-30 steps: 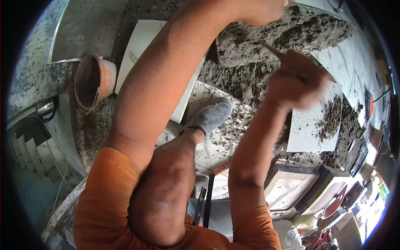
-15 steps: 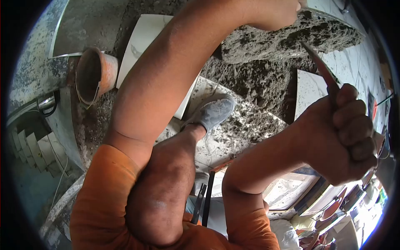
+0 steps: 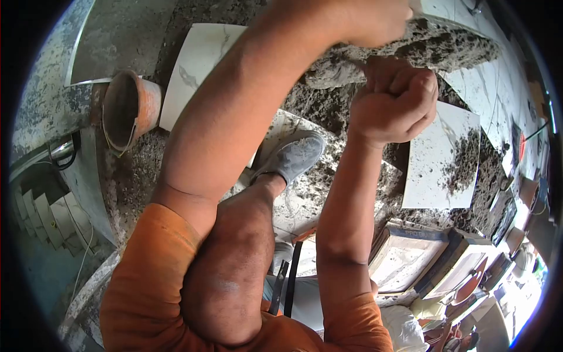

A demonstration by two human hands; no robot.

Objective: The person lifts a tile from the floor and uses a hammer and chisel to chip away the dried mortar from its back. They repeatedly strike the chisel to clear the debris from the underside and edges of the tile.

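My left hand (image 3: 378,23) is at the top edge, closed on the upper side of a tilted tile (image 3: 451,47) coated with thick, lumpy grey mortar. Most of its fingers are hidden. Just below, my right hand (image 3: 396,102) is a fist around the trowel's handle, against the lower side of the mortar coat. The trowel's blade is mostly hidden by the hand and mortar. Loose dark mortar (image 3: 322,108) covers the floor beneath the tile.
An orange bucket (image 3: 146,105) and a white tile (image 3: 196,58) lie to the left. Another white tile (image 3: 434,158), spattered with mortar, is at the right. Boxes of tiles (image 3: 410,252) stand at the lower right. My shoe (image 3: 293,158) rests on speckled flooring.
My right hand has swung left and up with the trowel, from the right side to the mortar-coated tile. My left hand has barely moved. The spattered white tile is now more exposed.
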